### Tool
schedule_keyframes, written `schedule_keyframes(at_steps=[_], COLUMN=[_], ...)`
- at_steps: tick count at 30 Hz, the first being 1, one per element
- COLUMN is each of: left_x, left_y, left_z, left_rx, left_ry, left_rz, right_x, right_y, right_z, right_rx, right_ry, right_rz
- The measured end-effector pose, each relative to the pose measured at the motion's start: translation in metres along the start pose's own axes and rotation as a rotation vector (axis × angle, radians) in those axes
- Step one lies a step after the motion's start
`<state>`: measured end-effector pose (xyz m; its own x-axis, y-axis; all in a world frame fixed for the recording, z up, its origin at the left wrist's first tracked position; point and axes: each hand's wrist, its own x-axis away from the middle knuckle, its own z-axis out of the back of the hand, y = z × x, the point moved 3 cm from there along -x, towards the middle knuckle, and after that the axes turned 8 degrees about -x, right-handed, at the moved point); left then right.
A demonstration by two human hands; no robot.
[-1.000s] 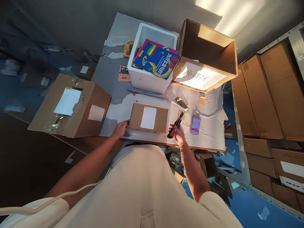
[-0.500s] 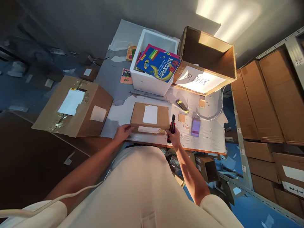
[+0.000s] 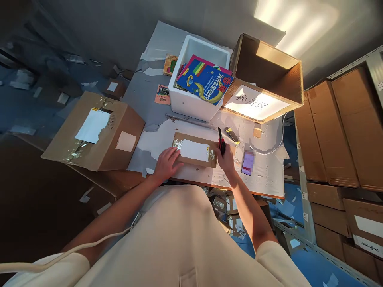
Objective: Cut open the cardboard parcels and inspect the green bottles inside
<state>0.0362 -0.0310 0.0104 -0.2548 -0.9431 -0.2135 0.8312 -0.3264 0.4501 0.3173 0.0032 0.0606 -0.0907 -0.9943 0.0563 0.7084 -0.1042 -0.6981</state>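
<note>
Small brown oblong cardboard box (image 3: 198,162) lies closed between two hands

In the head view, the box rests near the front edge of the white-covered wooden table (image 3: 265,173), its rectangular white paper label (image 3: 194,150) facing up and shiny clear tape (image 3: 177,143) at both ends. The work appears to be at an early point: the box is in place and within reach of both hands, while no slit or raised flap shows, so the packaging is left whole as far as can be seen.

The left hand (image 3: 168,162) is palm down and unclenched, holding nothing, its fingers spread against the box's left end. Its forearm slants in from the lower left. The right hand (image 3: 226,157) grips a black and red plastic box cutter (image 3: 222,142), dark blade pointing up and away, just beside the box's right end; whether it touches the cardboard I cannot tell. Its forearm rises from the lower right.
</note>
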Motion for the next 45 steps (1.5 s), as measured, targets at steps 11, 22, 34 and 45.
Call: schedule_keyframes(at_steps=[11, 22, 34, 45], left_x=[0.007, 0.006, 0.006, -0.023], left_y=[0.003, 0.000, 0.009, 0.027], left_z=[-0.018, -0.018, -0.023, 0.004], left_rx=[-0.098, -0.053, -0.044, -0.176], left_ry=[-0.026, -0.080, -0.164, -0.287], left_rz=[-0.181, -0.128, -0.055, -0.143], right_x=[-0.023, -0.021, 0.025, 0.072], right_y=[-0.082, -0.098, -0.032, 0.023], right_z=[-0.044, -0.047, 0.064, 0.092], right_rx=[0.662, 0.806, 0.901, 0.251], right_ry=[-0.832, -0.886, -0.705, -0.334], right_rz=[0.570, 0.499, 0.162, -0.071])
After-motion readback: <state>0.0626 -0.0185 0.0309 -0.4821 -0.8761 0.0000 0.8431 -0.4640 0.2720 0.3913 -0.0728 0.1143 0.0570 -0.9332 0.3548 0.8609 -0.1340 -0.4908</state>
